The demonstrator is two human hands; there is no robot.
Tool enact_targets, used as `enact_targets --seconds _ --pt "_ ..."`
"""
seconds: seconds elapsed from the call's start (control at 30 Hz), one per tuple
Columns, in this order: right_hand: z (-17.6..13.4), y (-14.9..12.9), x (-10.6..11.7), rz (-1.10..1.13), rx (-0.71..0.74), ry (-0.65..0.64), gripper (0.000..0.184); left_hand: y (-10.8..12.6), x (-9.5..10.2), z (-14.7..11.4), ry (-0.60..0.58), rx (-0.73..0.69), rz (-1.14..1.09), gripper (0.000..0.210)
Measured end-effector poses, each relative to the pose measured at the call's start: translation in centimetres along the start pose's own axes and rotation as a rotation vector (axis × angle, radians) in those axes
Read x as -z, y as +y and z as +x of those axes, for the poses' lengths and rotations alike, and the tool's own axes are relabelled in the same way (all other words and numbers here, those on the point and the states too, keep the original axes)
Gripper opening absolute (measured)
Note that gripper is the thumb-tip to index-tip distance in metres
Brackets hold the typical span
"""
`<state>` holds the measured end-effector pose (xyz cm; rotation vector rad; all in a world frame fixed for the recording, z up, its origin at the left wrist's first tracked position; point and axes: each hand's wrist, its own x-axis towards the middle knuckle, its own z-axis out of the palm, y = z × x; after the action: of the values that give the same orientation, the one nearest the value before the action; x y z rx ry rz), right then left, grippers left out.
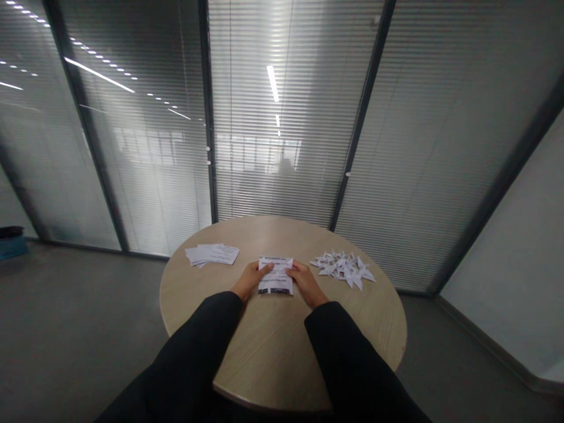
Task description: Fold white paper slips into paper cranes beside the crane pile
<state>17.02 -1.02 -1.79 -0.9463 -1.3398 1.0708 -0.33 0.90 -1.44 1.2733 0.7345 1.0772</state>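
Observation:
A printed sheet of paper [275,281], roughly square in view with a dark band along its near edge, is held between my two hands over the middle of the table. My left hand [252,278] grips its left side, thumb on top and fingers behind. On the right side my right hand [305,282] holds it the same way, the thumb pressing on the printed face. The fingers under the paper are hidden. To the right of my right hand lies a heap of white folded paper stars [346,268]. Several loose printed sheets [214,254] overlap at the left.
The round wooden table [273,346] has its edge close to my body. Behind it stands a glass partition with blinds [282,194]. A blue bin-like object [12,244] is on the floor at far left, and a white wall [520,264] rises at right.

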Motion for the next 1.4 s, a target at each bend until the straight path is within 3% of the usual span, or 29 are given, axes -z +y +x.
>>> enact_targets --seconds 0.17,0.2,0.33,0.5,0.7,1.03,1.17,1.3,1.4 --pt "-0.1 0.0 0.0 -0.221 0.161 0.055 0.079 0.0 0.3 0.2 0.017 0.049 -0.189 0.037" --pt "-0.2 -0.2 0.1 -0.272 0.206 0.04 0.079 0.0 0.4 0.3 0.035 0.042 -0.216 0.035" --pt "-0.6 -0.8 0.2 -0.395 0.278 -0.125 0.048 0.0 0.9 0.6 0.108 0.027 -0.279 0.03" --pt "-0.7 -1.0 0.2 -0.463 0.289 -0.218 0.055 0.3 1.0 0.5 0.125 0.069 -0.303 0.025" --pt "-0.3 -0.8 0.0 -0.349 0.278 -0.075 0.023 0.2 0.8 0.5 0.107 0.051 -0.26 0.02" --pt "-0.5 -1.1 -0.2 -0.141 0.109 0.018 0.035 0.4 0.3 0.0 -0.029 0.144 -0.267 0.024" --pt "-0.7 -1.5 -0.2 -0.156 0.09 0.106 0.032 0.9 -0.2 -0.4 -0.053 0.19 -0.256 0.028" --pt "-0.5 -1.3 -0.2 -0.224 0.129 0.186 0.03 1.4 -0.6 -1.1 -0.16 0.136 -0.271 0.047" --pt "-0.3 -1.1 -0.2 -0.224 0.132 0.222 0.031 1.4 -0.9 -1.4 -0.141 0.044 -0.225 0.069"
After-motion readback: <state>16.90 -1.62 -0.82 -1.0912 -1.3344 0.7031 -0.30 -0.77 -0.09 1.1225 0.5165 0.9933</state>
